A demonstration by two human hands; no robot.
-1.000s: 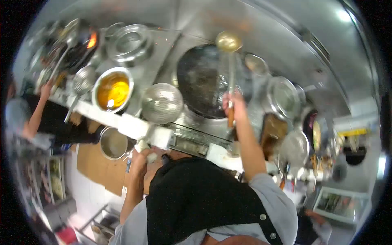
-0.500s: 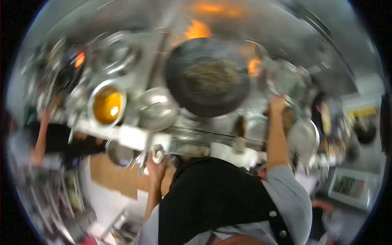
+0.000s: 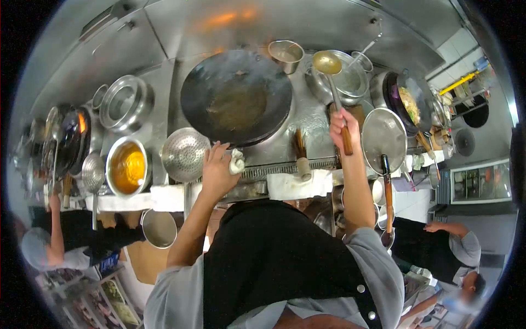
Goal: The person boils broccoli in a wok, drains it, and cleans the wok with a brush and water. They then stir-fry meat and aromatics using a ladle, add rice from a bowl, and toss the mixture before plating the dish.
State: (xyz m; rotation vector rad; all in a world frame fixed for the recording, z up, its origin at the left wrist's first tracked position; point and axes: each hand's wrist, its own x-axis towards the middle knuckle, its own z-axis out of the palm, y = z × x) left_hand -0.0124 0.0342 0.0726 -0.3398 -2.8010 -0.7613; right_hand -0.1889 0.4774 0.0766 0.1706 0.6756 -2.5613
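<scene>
A large dark wok (image 3: 197, 93) sits on the stove with a thin brownish layer in its bottom and smoke above it. My left hand (image 3: 218, 169) is closed on a white cloth (image 3: 236, 162) at the wok's near rim. Raised to the right of the wok, my right hand (image 3: 345, 130) grips the wooden handle of a ladle (image 3: 327, 63), whose bowl holds yellowish liquid. A perforated strainer (image 3: 186, 155) lies left of my left hand. Between my hands a bamboo brush (image 3: 302, 159) rests near the counter edge.
A bowl of orange liquid (image 3: 128, 166) stands at left. Metal pots (image 3: 286, 56) stand behind. A mesh strainer (image 3: 384, 140) lies at right. Another wok with food (image 3: 409, 105) is farther right. One person (image 3: 71, 238) stands at left, another (image 3: 433, 249) at right.
The view has shifted and sharpened. My left hand has moved up to the wok's rim with the cloth. The ladle now shows clearly in my right hand. The flames behind the wok are gone.
</scene>
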